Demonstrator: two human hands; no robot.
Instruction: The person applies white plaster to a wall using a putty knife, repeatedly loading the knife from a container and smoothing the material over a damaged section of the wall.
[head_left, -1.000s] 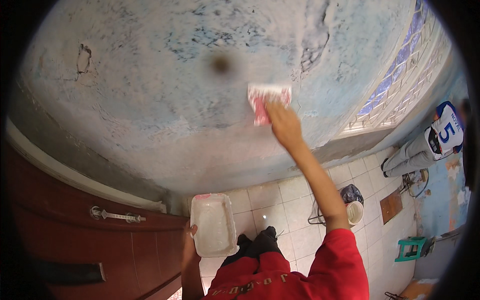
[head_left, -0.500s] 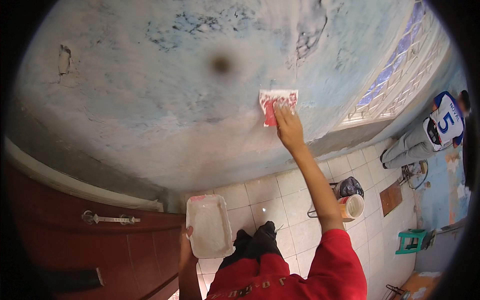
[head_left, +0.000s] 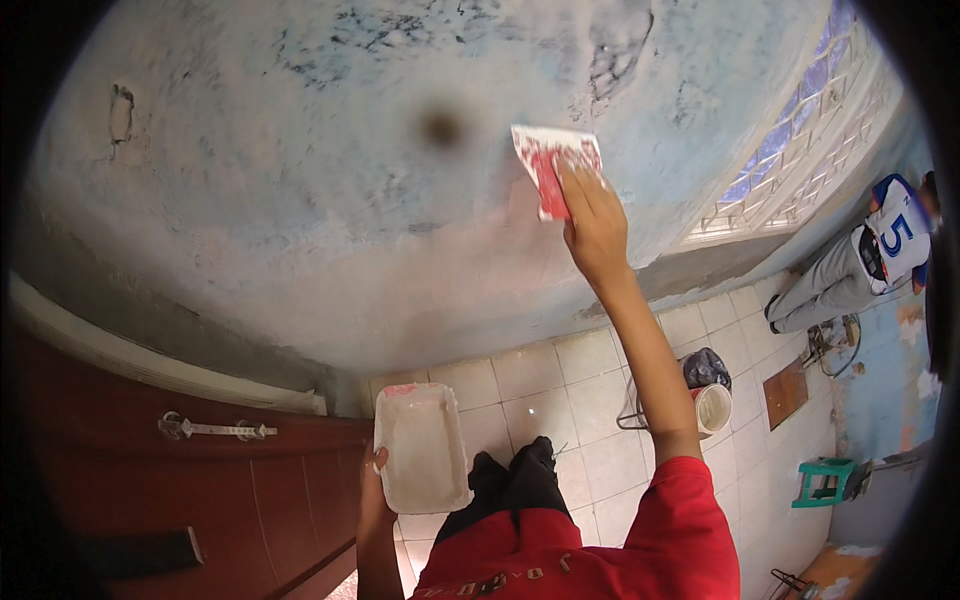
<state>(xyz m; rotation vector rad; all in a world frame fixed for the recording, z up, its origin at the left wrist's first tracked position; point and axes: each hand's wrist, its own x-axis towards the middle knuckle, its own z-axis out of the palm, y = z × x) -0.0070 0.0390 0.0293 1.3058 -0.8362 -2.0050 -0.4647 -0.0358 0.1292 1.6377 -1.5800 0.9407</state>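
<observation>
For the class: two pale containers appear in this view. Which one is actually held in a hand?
The rectangular white tray, gripped at its edge by the left hand. The round white bucket stands untouched on the tiled floor, beside the raised right arm.

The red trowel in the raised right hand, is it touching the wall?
Touching: the head view shows the red trowel pressed flat against the wall under the right hand's fingers.

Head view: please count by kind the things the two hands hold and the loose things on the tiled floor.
Flat scraper in right hand: 1
White tray in left hand: 1
White bucket: 1
Green stool: 1
Total: 4
</observation>
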